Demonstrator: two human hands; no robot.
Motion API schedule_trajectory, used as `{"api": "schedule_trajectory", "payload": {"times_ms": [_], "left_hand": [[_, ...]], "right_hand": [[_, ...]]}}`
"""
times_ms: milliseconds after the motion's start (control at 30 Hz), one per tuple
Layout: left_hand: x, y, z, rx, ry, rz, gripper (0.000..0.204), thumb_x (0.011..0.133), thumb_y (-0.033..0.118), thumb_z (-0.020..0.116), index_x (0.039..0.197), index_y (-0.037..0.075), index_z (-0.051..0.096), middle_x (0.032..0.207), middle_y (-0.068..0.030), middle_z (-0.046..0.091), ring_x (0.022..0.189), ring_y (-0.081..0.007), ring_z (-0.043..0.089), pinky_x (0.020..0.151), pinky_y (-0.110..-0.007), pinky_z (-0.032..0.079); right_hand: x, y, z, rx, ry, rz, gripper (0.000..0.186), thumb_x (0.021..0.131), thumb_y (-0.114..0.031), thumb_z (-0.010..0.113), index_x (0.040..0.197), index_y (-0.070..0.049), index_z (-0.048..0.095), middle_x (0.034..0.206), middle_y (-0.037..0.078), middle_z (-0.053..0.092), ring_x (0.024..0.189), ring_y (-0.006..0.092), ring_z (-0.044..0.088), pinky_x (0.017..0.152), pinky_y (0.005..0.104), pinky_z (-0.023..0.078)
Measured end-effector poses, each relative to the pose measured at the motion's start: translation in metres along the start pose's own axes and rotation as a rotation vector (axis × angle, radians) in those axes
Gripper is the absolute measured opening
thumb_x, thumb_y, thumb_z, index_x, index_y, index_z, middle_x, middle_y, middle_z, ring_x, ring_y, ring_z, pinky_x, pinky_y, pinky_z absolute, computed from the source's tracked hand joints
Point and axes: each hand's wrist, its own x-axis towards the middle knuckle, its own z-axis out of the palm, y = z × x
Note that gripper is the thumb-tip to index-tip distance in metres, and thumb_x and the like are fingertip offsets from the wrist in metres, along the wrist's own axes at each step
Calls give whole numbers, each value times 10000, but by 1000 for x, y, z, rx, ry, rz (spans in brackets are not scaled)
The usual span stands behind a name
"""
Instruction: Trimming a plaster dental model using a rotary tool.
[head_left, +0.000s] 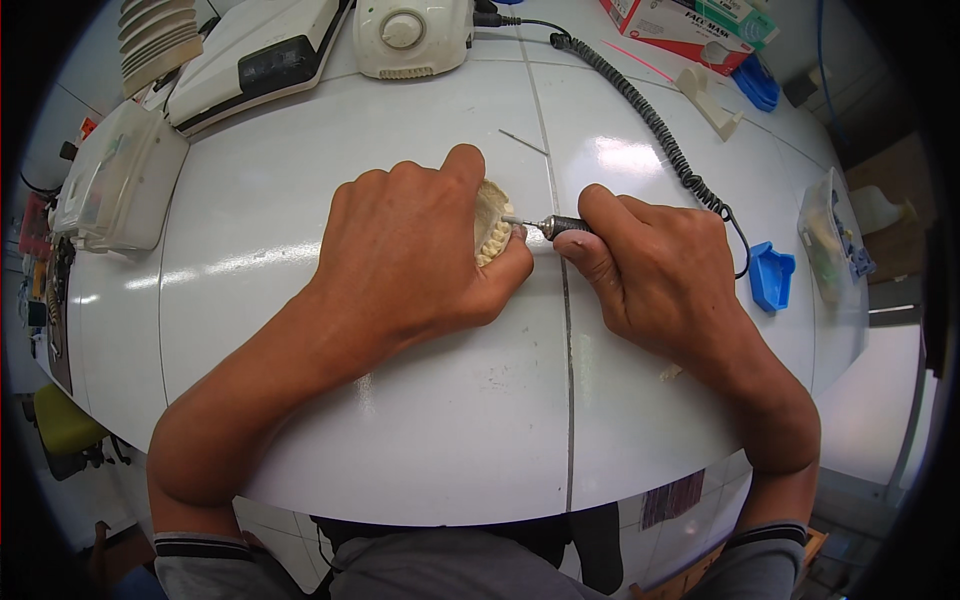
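A cream plaster dental model (490,212) with a row of teeth is gripped in my left hand (410,245), whose fingers wrap round its left side and hide part of it. In my right hand (660,265) is a dark rotary handpiece (563,227), held like a pen. Its thin bur (518,220) reaches left to the edge of the model by the teeth; whether it touches cannot be told. My left thumb lies just below the bur. A coiled black cord (650,110) runs from behind my right hand to a control unit at the back.
The white control unit (412,40) with a dial stands at the back. A loose thin bur (523,142) lies beyond the model. At the right are a blue tray (771,277) and a clear container (832,235); a plastic box (130,180) stands left. A mask box (690,30) is back right.
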Motion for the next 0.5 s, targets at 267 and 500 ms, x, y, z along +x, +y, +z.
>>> {"api": "schedule_trajectory", "payload": {"times_ms": [267, 500], "left_hand": [[-1, 1, 0, 2, -14, -31, 421, 855, 369, 758, 891, -18, 596, 589, -182, 608, 523, -386, 628, 543, -497, 491], [0, 4, -3, 0, -25, -41, 420, 857, 370, 758, 891, -16, 595, 591, -181, 608, 519, -386, 625, 541, -496, 491]], "right_hand": [[1, -1, 0, -1, -40, 19, 414, 1102, -438, 654, 891, -83, 620, 636, 70, 646, 503, 291, 630, 478, 429, 447], [1, -1, 1, 4, -4, 4, 434, 1122, -443, 620, 868, -92, 588, 606, 65, 584, 492, 280, 588, 480, 425, 419]]}}
